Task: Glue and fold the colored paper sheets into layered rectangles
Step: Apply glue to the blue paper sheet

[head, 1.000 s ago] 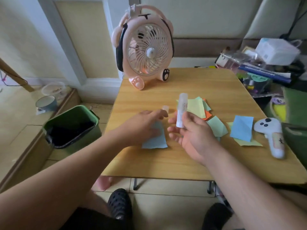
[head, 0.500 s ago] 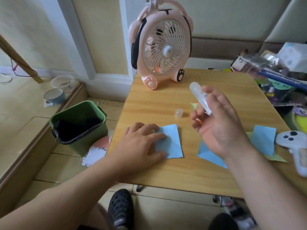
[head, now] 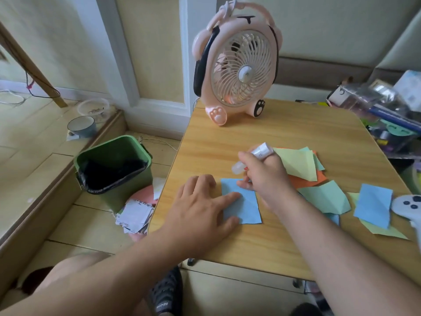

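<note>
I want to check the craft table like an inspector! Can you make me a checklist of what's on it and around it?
Surface: wooden table, paper spread over its right half.
Job's things: blue sheet flat near the front edge; glue stick, tip down at the sheet's far edge; glue cap beside it; loose paper pile.
Clutter: pink fan at the back; white controller at the right edge.
Hands: left hand presses the blue sheet flat; right hand grips the glue stick.
Cables: thin cord on the floor behind the bin.
Surroundings: green bin, paper scraps, bowl on the floor.
</note>
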